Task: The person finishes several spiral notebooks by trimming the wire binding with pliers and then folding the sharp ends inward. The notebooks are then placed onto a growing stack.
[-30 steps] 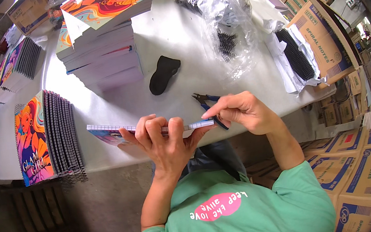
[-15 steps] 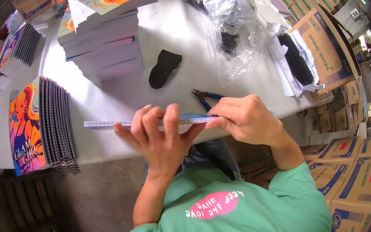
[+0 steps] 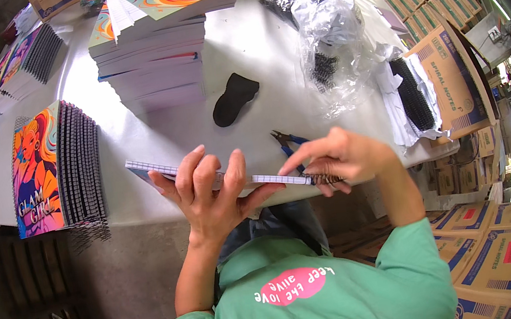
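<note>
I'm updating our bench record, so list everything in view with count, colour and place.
Notebook: one, white page edges, front centre
Coil: one, dark, notebook's right end
Cutters: one, blue handles, beyond notebook
Flat pad: one, black, mid-table
Page stack: one, white, orange-patterned top, back left
Spiral notebook stacks: two, multicoloured, far left
Plastic bag: one, clear, back right
Coil bundle: one, black, on white paper, right
Open box: one, brown, right
Other boxes: many, brown, mostly right
Table: one, white, centre
Shirt: one, green, bottom
Left hand: one, bare, gripping notebook
Right hand: one, bare, at coil
</note>
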A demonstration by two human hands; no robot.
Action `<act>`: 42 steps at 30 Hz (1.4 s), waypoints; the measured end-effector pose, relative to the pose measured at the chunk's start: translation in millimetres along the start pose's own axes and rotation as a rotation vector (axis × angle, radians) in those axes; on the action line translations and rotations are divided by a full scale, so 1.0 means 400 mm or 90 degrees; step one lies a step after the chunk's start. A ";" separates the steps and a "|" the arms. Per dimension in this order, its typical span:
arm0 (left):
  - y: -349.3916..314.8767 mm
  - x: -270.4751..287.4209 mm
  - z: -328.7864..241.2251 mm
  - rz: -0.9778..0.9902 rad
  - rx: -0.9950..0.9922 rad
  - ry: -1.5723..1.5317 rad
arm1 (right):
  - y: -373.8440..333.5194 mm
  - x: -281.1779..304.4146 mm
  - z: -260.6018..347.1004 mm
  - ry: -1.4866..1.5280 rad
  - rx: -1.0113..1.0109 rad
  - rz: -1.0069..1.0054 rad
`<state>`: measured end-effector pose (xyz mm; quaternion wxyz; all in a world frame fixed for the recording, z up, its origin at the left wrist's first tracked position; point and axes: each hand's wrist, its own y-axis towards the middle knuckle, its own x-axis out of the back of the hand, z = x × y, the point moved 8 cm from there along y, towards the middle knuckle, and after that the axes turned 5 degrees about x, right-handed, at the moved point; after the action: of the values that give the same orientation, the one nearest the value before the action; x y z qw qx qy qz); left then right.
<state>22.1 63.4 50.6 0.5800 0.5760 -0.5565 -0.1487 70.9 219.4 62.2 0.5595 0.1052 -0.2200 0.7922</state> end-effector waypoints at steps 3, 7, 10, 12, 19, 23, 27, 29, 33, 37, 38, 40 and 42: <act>-0.001 0.019 -0.015 0.009 0.002 -0.065 | 0.108 0.091 -0.033 -0.112 0.095 -0.007; -0.024 0.029 0.005 -0.040 -0.030 -0.140 | 0.252 0.102 -0.122 -0.684 0.226 -0.205; -0.028 0.019 0.021 -0.020 -0.013 -0.132 | 0.310 0.100 -0.181 -0.606 0.335 -0.296; -0.006 -0.002 0.005 0.036 -0.029 -0.050 | 0.299 0.121 -0.206 -0.566 0.318 -0.319; 0.002 0.004 -0.007 0.061 0.134 -0.088 | 0.022 0.102 0.006 0.359 0.605 -0.223; 0.014 0.000 -0.010 0.043 0.117 -0.104 | 0.009 0.050 -0.063 0.290 0.401 -0.237; 0.022 0.000 -0.009 0.042 0.111 -0.119 | -0.001 0.058 -0.001 0.297 0.494 -0.180; 0.008 0.006 -0.014 0.054 0.089 -0.096 | 0.033 0.055 -0.017 0.113 0.385 -0.199; 0.004 0.001 -0.008 0.034 0.086 -0.077 | 0.025 0.061 -0.026 0.213 0.442 -0.220; 0.022 0.000 -0.007 0.072 0.081 -0.104 | 0.047 0.067 -0.018 0.011 0.403 -0.243; 0.021 -0.001 -0.007 0.080 0.078 -0.101 | 0.060 0.084 -0.041 -0.138 0.305 -0.308; 0.021 -0.004 -0.004 0.090 0.078 -0.099 | 0.032 0.054 0.021 -0.002 0.482 -0.231; 0.022 -0.011 0.002 0.097 0.082 -0.102 | -0.001 0.033 0.077 0.140 0.646 -0.137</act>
<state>15.7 69.0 55.6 0.5049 0.5547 -0.6515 -0.1138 64.3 216.4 94.9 0.5364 0.3013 0.2628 0.7433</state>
